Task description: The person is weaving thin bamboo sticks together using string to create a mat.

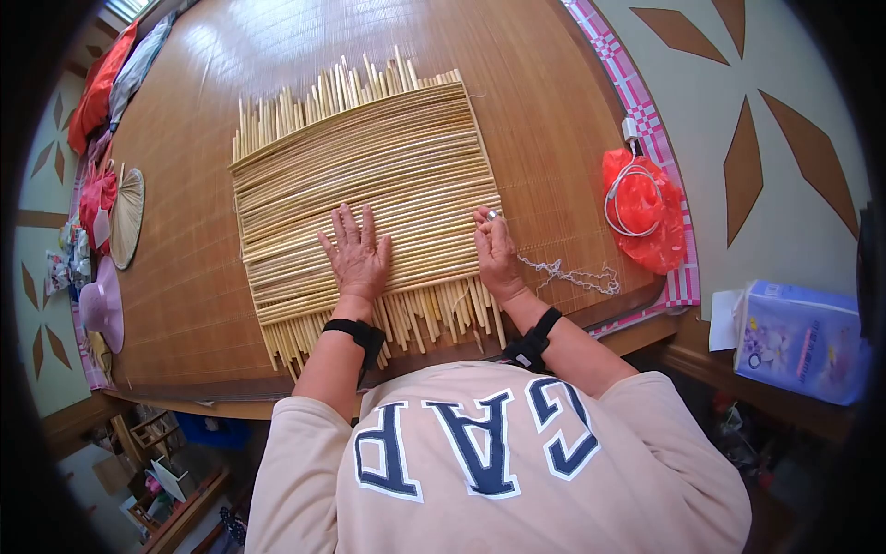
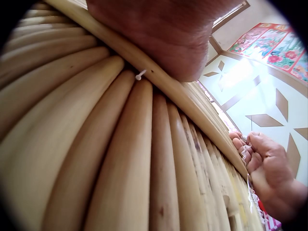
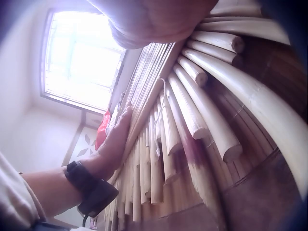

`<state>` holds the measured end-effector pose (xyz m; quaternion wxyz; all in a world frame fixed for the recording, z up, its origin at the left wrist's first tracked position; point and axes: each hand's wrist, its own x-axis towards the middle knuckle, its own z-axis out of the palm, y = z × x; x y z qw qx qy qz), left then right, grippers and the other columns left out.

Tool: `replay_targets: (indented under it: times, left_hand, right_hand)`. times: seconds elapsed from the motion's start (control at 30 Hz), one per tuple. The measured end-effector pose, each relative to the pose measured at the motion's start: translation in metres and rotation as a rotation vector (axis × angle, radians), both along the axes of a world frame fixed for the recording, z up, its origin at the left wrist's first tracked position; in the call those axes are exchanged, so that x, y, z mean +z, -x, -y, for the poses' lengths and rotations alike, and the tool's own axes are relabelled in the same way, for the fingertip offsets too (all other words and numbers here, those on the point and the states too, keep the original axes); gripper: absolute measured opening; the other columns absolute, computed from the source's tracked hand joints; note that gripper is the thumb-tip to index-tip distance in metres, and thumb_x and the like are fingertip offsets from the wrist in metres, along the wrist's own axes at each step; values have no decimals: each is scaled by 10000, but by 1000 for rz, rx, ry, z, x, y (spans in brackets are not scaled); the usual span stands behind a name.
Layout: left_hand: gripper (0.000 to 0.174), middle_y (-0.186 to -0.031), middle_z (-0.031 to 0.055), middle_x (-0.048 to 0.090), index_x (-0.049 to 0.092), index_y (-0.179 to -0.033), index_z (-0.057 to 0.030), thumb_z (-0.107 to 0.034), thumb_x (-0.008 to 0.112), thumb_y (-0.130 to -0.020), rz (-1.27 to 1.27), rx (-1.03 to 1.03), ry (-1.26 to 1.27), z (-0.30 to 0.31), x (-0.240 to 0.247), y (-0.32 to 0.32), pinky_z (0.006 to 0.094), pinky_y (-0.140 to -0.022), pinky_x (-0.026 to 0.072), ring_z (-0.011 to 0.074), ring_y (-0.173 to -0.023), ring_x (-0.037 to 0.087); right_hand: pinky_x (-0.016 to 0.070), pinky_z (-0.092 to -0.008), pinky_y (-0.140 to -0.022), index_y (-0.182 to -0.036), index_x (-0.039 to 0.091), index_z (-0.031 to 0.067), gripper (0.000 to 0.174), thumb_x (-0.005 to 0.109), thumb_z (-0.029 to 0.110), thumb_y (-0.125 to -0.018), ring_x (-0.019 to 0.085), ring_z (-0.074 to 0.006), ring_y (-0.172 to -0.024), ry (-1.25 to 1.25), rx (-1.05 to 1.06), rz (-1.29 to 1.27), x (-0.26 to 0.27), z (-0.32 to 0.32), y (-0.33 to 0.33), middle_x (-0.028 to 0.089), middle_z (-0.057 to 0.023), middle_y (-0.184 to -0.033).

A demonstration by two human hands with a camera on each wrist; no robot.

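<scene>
A panel of straw-coloured reed stalks [image 1: 360,166] lies on the mat-covered surface, with uneven stalk ends sticking out along its near and far sides. My left hand [image 1: 358,263] rests palm down on it, fingers spread. At the panel's right edge my right hand [image 1: 498,254] has its fingers curled, with a silvery band [image 1: 492,214] on one finger. A thin needle [image 2: 251,124] rises from the right fingertips in the left wrist view, and white thread [image 2: 246,155] hangs by them. In that view a small white knot [image 2: 140,75] shows on the near cross stalk.
Loose white thread [image 1: 577,273] trails on the mat [image 1: 544,120] to the right. Beyond it lie a red plastic bag [image 1: 646,235] and a white cable [image 1: 611,198]. A hand fan [image 1: 127,217] and a pink hat [image 1: 103,305] are at the left, a purple tissue pack [image 1: 798,342] far right.
</scene>
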<state>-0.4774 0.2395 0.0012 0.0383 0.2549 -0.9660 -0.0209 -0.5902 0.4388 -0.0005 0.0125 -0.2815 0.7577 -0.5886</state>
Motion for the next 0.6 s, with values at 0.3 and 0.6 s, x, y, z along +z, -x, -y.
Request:
replay_targets:
  times: [0.3, 0.6]
  left_hand:
    - [582, -1469, 163, 108, 216, -1410, -161, -418, 347, -905, -24, 8, -76, 0, 6, 0, 539, -1058, -31, 308, -1367, 25]
    - [587, -1467, 170, 100, 209, -1410, -153, -434, 321, -908, -38, -1, -125, 2, 10, -2, 555, -1052, -45, 306, -1367, 4]
  right_hand:
    - [432, -337, -859, -864, 442, 14, 55, 460, 64, -881, 566, -282, -1000, -11, -40, 70, 3, 0, -2, 547, -186, -1082]
    - [430, -331, -860, -843, 450, 21, 59, 458, 65, -881, 567, -265, -1003, -51, -70, 68, -6, 1, 1, 550, -182, -1093]
